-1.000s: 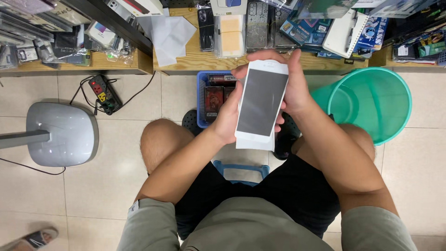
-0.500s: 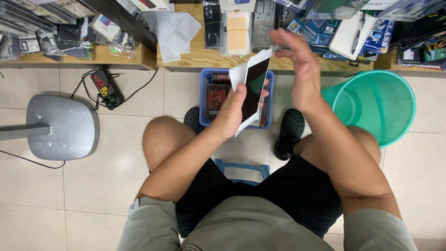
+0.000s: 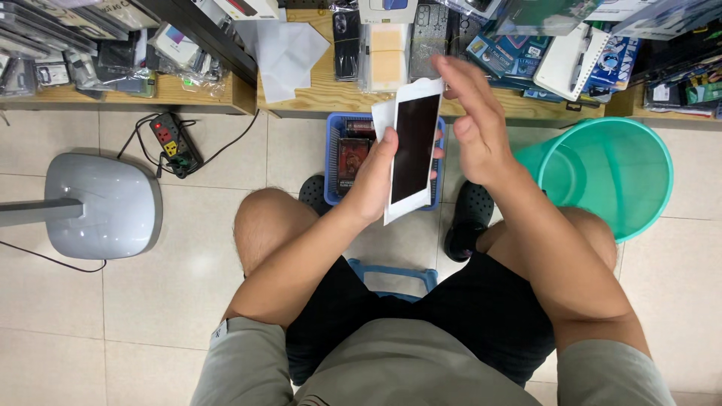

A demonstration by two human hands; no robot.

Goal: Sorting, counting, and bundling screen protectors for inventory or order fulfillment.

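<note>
From my seat I see the left hand [image 3: 378, 179] gripping a white-framed phone screen panel [image 3: 412, 149] by its lower left edge, thumb across the front, fingers curled behind, so it stands tilted upright in the air above the blue basket [image 3: 332, 162] on the floor. The right hand [image 3: 472, 124] is spread wide and flat, holding nothing, just beside the panel's right edge; I cannot tell whether the fingertips touch it. My worry is the grip: the panel is pinched at one side only, and I judge that a nudge from the flat right hand could twist it out of the left fingers and drop it onto the basket rim or the tiled floor [image 3: 188, 286], where glass would likely crack. A thin white sheet [image 3: 381, 118] shows behind the panel's upper left corner; if it is loose it could slip free and flutter down. The thumb on the dark face may also leave smears. The green plastic bin [image 3: 609, 177] stands close by the right forearm, and a wide swing of that arm could knock it over. The power strip [image 3: 171, 143] lies well apart, to the left
</note>
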